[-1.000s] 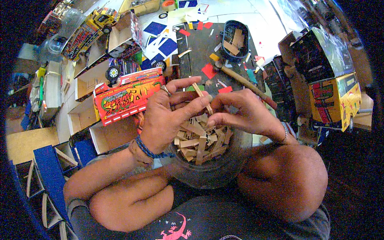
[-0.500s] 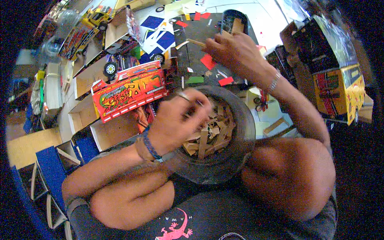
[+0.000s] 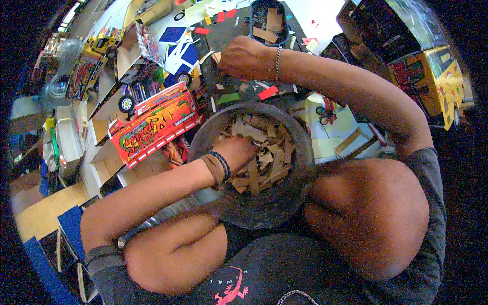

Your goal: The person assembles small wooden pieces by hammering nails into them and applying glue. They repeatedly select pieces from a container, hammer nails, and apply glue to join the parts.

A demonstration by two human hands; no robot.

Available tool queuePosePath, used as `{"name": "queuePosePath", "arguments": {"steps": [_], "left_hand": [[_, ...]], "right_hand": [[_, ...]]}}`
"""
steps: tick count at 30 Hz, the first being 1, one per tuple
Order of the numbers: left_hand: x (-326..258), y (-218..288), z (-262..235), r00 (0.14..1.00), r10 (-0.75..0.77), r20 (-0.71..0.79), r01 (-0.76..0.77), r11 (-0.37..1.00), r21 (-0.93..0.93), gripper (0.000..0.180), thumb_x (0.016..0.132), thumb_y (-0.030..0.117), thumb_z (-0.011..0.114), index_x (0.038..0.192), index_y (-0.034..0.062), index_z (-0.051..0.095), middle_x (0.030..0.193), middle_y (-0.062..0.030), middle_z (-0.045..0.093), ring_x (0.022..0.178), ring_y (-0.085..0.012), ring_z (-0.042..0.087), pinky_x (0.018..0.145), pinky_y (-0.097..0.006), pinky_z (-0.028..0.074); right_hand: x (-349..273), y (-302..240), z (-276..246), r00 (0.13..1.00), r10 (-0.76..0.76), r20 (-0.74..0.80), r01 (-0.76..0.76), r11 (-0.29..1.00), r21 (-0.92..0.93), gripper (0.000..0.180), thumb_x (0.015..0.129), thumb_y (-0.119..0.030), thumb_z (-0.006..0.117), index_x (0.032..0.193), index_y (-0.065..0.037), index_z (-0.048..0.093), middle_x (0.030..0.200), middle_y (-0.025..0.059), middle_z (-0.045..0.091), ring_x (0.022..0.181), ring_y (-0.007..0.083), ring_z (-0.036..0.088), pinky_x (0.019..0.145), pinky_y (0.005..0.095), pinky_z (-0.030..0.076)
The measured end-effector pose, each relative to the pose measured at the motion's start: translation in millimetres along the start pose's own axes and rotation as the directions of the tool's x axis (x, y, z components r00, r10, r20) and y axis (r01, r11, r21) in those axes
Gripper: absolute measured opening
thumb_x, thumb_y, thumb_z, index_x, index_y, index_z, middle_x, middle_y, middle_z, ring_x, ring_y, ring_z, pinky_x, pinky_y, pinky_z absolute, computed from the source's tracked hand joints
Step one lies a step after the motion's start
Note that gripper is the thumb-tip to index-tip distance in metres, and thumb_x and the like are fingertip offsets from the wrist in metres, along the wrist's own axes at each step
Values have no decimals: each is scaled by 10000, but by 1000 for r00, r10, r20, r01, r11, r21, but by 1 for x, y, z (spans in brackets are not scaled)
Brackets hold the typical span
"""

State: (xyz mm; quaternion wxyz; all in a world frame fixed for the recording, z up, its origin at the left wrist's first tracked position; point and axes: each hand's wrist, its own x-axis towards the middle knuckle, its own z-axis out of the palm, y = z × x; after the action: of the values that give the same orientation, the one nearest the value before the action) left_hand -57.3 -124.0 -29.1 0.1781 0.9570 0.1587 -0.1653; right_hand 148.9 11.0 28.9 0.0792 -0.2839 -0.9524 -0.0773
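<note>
A grey bucket [image 3: 208, 129] stands between my legs, holding many cut cardboard scraps [image 3: 277, 162]. My left hand [image 3: 236, 152] reaches down inside it, onto the scraps. Its fingertips are hidden, so its grip is unclear. Beyond the bucket, over the dark work surface [image 3: 244, 91], my right hand [image 3: 243, 58] is closed. The tip of a small tan cardboard strip [image 3: 217, 57] sticks out from its left side. A dark oval tub [image 3: 287, 38] with cardboard pieces [image 3: 274, 20] stands just behind that hand.
At the left lies a red decorated toy truck panel [image 3: 157, 124] beside open cardboard boxes. Red-handled scissors [image 3: 325, 114] rest right of the bucket. A yellow toy truck [image 3: 429, 76] stands farther right. Paper bits, including a red piece [image 3: 268, 92] and a green piece [image 3: 227, 98], are scattered ahead.
My left hand has gone from above the bucket down into the scraps. My right hand has moved left, away from the tub, with the strip. The whole view has shifted somewhat.
</note>
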Motion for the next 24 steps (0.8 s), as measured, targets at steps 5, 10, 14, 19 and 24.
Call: {"name": "queuePosePath", "arguments": {"steps": [5,10,14,19,24], "left_hand": [[0,-3,-15,992,-32,122,41,997,-72,207,823,104,638,1007,60,723,979,-184,726,896,-376,720,738,-489,602],[-4,-1,-36,979,-50,197,73,991,-110,256,815,76,643,1060,56,712,1047,-201,706,943,-385,708,801,-490,591],[-8,1,-34,992,102,-73,-109,988,-105,284,791,59,655,1070,41,700,1242,-216,635,1006,-406,683,838,-482,586],[-3,0,-25,975,221,-11,-221,971,-87,302,787,66,658,1087,62,688,1260,-223,612,1010,-419,673,831,-482,576],[-5,-8,-20,983,183,-34,-184,934,-307,255,791,71,654,1041,37,690,955,-239,689,902,-431,690,784,-505,570]], "right_hand": [[0,0,8,985,113,130,-113,994,-9,71,838,-148,664,837,-104,720,801,125,728,792,312,731,658,414,577],[-1,2,11,988,111,107,-114,993,22,96,851,-169,657,865,-100,723,786,130,723,791,310,733,651,416,578],[0,1,8,987,124,101,-126,992,11,107,859,-160,644,894,-105,728,785,130,722,798,311,735,645,422,578],[-1,-2,11,982,145,118,-149,989,23,115,853,-135,644,917,-111,737,793,129,722,792,316,733,646,419,585],[-1,-1,18,986,160,55,-163,986,40,113,840,-160,650,885,-110,741,802,142,728,783,328,735,644,435,593]]}}
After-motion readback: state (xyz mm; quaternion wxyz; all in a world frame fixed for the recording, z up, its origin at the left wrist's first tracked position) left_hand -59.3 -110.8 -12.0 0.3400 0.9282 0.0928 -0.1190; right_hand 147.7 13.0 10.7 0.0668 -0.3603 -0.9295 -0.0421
